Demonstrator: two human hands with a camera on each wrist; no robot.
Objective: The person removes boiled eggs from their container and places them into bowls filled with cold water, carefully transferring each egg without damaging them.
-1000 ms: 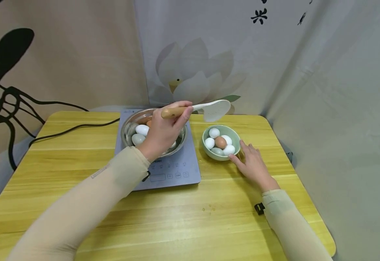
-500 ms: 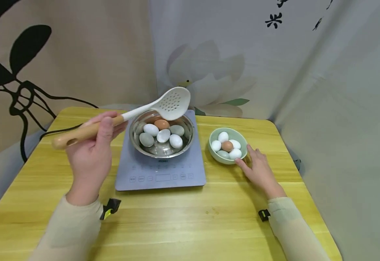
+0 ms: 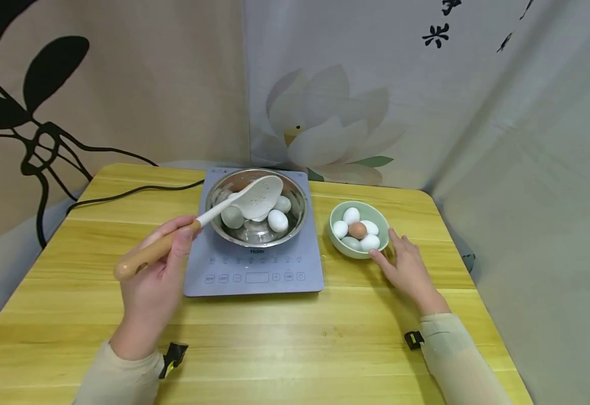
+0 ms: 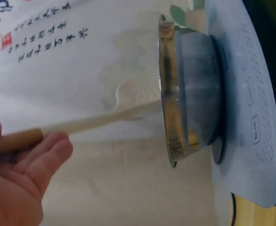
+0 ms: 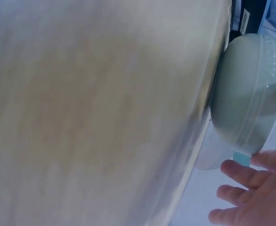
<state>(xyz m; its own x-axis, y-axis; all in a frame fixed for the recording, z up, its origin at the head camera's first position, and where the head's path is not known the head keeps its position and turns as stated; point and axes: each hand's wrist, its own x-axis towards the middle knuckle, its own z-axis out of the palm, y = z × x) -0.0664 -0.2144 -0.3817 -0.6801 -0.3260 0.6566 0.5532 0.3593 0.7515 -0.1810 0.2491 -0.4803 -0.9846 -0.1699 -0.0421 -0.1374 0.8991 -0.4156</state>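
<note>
My left hand [image 3: 155, 281] grips the wooden handle of a white slotted spoon [image 3: 259, 198]. The spoon's head is over the steel pot [image 3: 258, 241] and covers part of the eggs inside. A white egg [image 3: 277, 221] and a greyish egg [image 3: 232, 217] show beside it in the pot. In the left wrist view the spoon slants toward the pot's rim [image 4: 168, 117]. My right hand [image 3: 409, 270] rests against the side of a pale green bowl [image 3: 333, 236], fingers spread, thumb and forefinger at its edge. The bowl holds several white eggs, a greyish one and a brown egg [image 3: 358, 229].
The pot stands on a flat induction cooker [image 3: 254, 286], whose black cord [image 3: 133, 191] runs off to the left. Everything sits on a wooden table [image 3: 275, 349]. A printed curtain [image 3: 335, 101] hangs behind the table and along its right side.
My left hand has swung back left from above the pot and its spoon head, earlier toward the bowl, has come down over the pot. My right hand stays at the bowl.
</note>
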